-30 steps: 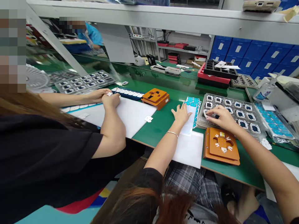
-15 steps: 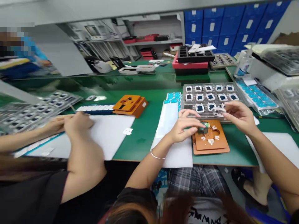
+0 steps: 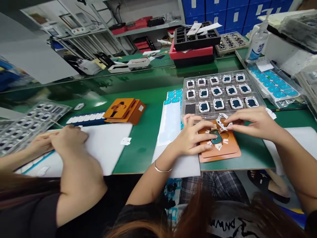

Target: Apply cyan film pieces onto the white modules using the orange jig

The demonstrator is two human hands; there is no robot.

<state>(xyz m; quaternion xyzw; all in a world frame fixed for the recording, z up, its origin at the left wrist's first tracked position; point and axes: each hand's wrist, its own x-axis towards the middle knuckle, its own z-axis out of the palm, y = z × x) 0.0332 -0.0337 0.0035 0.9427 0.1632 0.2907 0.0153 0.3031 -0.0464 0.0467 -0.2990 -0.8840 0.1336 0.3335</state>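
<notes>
My right hand point(image 3: 250, 125) pinches a thin white frame point(image 3: 222, 121) with rounded corners, tilted above the far edge of an orange fixture point(image 3: 231, 151). A small dark square piece point(image 3: 217, 135) with rounded corners lies on the fixture. My left hand point(image 3: 192, 135) rests over the fixture's left side, its fingers spread and a fingertip at the dark piece. Small white tabs show around that piece. Just behind the hands, a clear tray point(image 3: 195, 111) holds several white frames with dark centres; my fingers overlap its near edge.
White paper point(image 3: 164, 135) lies left of my hand, beside a sheet of blue pieces point(image 3: 173, 96). A co-worker's hands point(image 3: 65, 138) work at the left, near another orange fixture point(image 3: 121, 109). A pump bottle point(image 3: 257, 44) and bagged blue pieces point(image 3: 274, 82) stand at the right.
The dark piece, held up by my left fingers before, now lies on the fixture. My right hand has brought the white frame lower and nearer the fixture. The camera view has shifted.
</notes>
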